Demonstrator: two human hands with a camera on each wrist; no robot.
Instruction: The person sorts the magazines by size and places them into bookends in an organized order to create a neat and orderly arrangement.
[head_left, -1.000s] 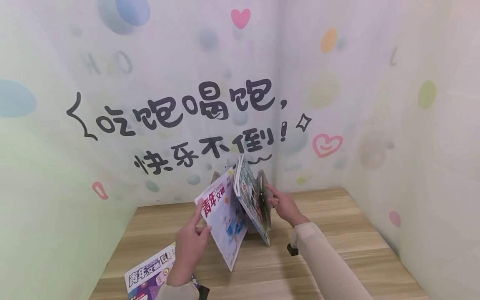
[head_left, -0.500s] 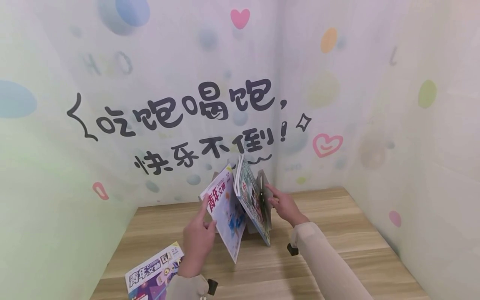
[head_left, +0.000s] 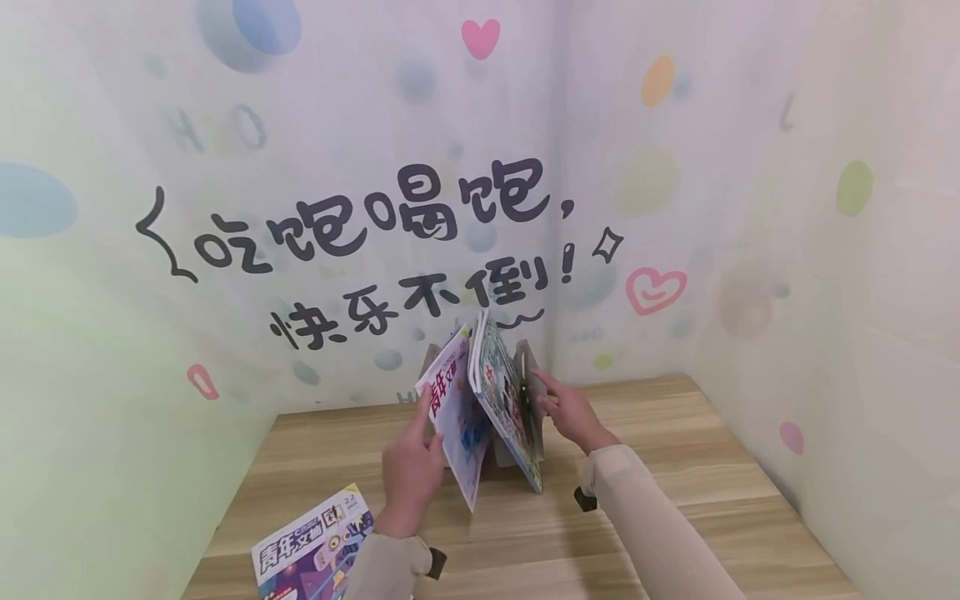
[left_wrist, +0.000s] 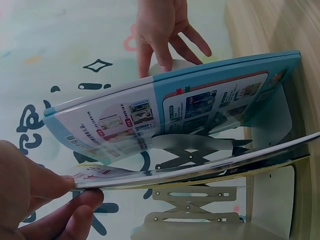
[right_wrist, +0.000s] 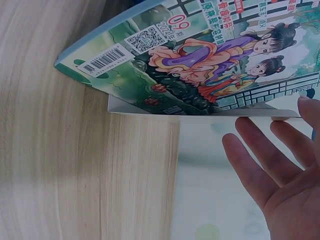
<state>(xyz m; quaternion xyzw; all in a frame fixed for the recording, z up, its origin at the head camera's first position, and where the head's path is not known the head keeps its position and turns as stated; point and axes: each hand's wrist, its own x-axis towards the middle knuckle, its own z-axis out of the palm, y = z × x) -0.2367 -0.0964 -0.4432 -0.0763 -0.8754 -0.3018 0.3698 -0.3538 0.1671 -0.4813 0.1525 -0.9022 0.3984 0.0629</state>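
My left hand (head_left: 412,471) pinches the outer edge of a thin magazine (head_left: 459,425) with red title characters, standing tilted inside an expandable metal book stand (head_left: 535,387). Thumb and fingers lie on either side of the magazine (left_wrist: 150,180) in the left wrist view. Another magazine (head_left: 510,408), with a green illustrated cover, leans upright to its right in the stand. At the stand's right end plate (right_wrist: 200,115), my right hand (head_left: 573,412) holds the upper edge, its fingertips (right_wrist: 245,125) against the outer face. Crossed metal strips (left_wrist: 192,205) link the stand's ends.
A purple-covered magazine (head_left: 311,546) lies flat on the wooden table (head_left: 637,517) at the front left, partly behind the left sleeve (head_left: 386,567). Patterned walls (head_left: 360,108) with large black lettering rise behind and beside the table.
My left hand has moved right and slightly away from me, swinging the red-titled magazine more upright toward the green-covered one. The right hand stays at the stand's plate.
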